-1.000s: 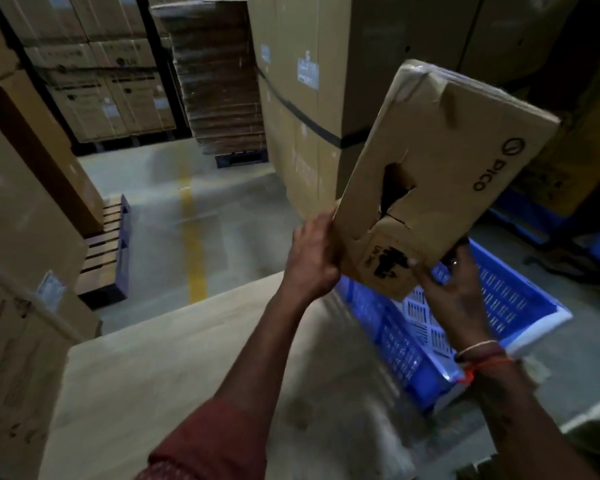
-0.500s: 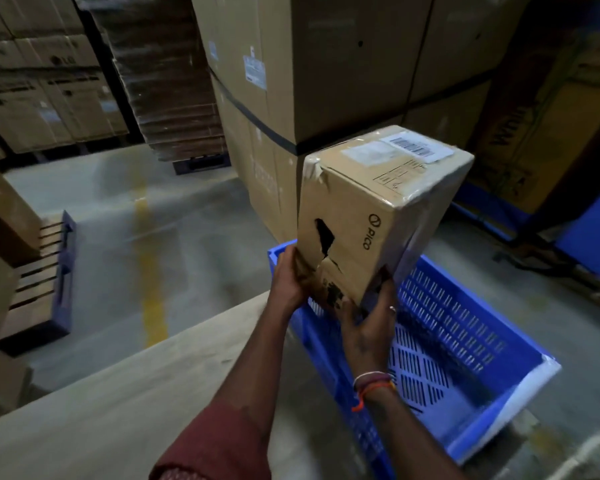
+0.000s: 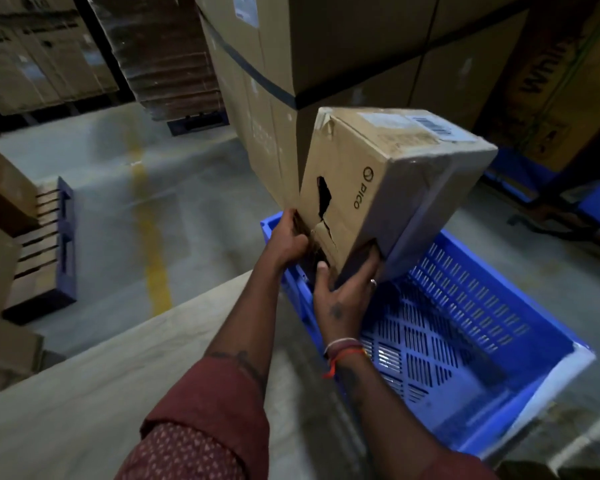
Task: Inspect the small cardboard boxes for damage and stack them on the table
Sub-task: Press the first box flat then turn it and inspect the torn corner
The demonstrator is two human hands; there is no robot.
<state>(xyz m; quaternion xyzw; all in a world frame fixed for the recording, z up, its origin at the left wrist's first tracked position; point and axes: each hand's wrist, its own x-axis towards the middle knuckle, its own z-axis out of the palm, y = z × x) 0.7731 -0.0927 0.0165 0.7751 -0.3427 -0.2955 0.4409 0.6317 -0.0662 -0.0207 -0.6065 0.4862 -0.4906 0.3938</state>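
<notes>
Box [image 3: 378,188] held up in the air over the near-left corner of the crate [image 3: 499,393], tilted, top leaning away to the right. Both hands clamp its lower end. Left hand [image 3: 288,237] wraps the lower-left edge, fingers curled round the far side. Right hand [image 3: 343,292] cups the bottom corner from below, thumb [image 3: 321,275] up against the near face, fingers pressed on the shaded right side.

Near face of box: jagged dark hole, tear running down from it to a crumpled lower corner. "PICO" print and round logo beside the hole. Upper-left corner dented, tape wrinkled. Top face carries a white label [image 3: 433,128] with barcode.

Crate is blue plastic, slotted walls and floor; the floor that shows is bare. Its left wall sits just beside the table [image 3: 101,393].

Table: pale wood, lower left, under the left forearm.

Behind: large stacked cartons [image 3: 343,39], a pallet [image 3: 49,244] on the grey floor, a yellow line [image 3: 151,237].
</notes>
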